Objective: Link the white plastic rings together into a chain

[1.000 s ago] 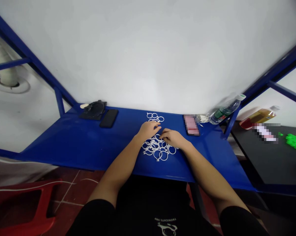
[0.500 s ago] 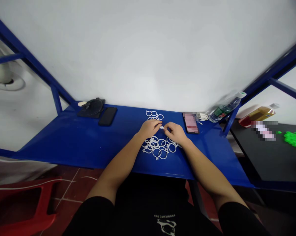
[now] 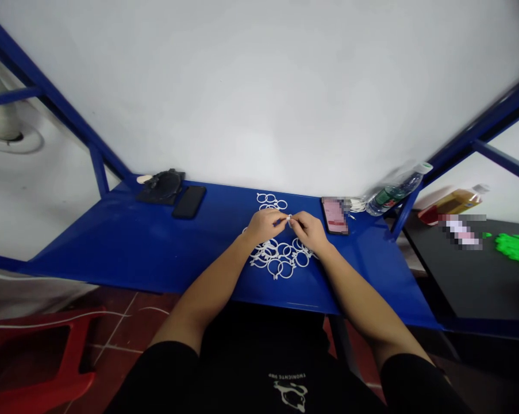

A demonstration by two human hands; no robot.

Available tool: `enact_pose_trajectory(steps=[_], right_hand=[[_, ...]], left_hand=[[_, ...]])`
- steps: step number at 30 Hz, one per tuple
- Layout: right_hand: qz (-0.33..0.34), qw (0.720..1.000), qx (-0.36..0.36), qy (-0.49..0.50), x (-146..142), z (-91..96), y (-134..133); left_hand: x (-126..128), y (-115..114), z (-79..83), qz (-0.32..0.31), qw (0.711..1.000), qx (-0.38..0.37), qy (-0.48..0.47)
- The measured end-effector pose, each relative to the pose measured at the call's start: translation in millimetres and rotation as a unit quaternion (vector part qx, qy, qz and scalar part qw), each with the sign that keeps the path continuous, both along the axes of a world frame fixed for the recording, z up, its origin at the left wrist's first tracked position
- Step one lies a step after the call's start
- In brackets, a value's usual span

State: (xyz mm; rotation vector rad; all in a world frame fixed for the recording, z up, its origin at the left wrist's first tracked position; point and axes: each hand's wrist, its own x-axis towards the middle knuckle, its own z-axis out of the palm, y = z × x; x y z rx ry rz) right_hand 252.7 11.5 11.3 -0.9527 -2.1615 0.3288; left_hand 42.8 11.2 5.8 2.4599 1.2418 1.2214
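Pinching white ring between hands, above pile

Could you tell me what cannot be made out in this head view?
- White piece pinched between left hand and right hand: too small, fingers cover it.
- Phone screen: pixelated.
- Item on black table: pixelated.
- Pile of white rings: partly under wrists.

Wide bare stretch of blue table open on the left, black phone and dark pouch blocking the far left corner, pink phone and water bottle crowding the right, loose white rings cluttering the centre.
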Motion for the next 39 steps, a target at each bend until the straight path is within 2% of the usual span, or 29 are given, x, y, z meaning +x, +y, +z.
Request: enact_pose_trajectory(steps=[5, 15, 18, 20, 23, 25, 27, 31, 35, 39], right_hand=[[-0.027, 0.999, -0.019, 0.002, -0.8, -0.9, 0.6], [-0.018, 0.999, -0.045, 0.01, -3.5, -2.4, 0.9], [-0.046, 0.998, -0.034, 0.011, -1.7, -2.6, 1.8], [-0.057, 0.998, -0.022, 0.004, 0.4, -2.8, 3.0], [-0.042, 0.999, -0.009, -0.025, 1.8, -3.0, 4.3], [-0.016, 0.999, -0.008, -0.047, 1.3, -3.1, 4.7], [0.005, 0.998, -0.015, -0.065, 1.1, -3.1, 5.6], [0.007, 0.995, -0.042, -0.093, 8.4, -0.4, 11.4], [0.042, 0.985, -0.107, -0.127, 24.3, 5.5, 16.7], [0.087, 0.971, -0.141, -0.172, 30.9, 5.0, 17.0]], left_hand=[[1.1, -0.3, 1.6, -0.005, 1.0, -0.007, 0.003], [0.0, 0.3, 2.4, -0.009, 1.0, 0.018, 0.014], [-6.9, 3.9, 6.4, 0.04, 0.999, 0.029, 0.005], [-16.8, 8.8, 8.1, 0.102, 0.994, 0.03, -0.014], [-33.9, 17.6, 6.9, 0.194, 0.979, 0.021, -0.05], [-41.4, 22.6, 3.0, 0.216, 0.974, 0.0, -0.07], [-42.8, 25.1, -2.3, 0.195, 0.978, -0.037, -0.068], [-30.8, 21.1, -9.3, 0.109, 0.988, -0.105, -0.01], [-16.7, 12.7, -9.9, 0.058, 0.991, -0.124, 0.013], [-8.7, 8.9, -14.5, 0.006, 0.985, -0.149, 0.083]])
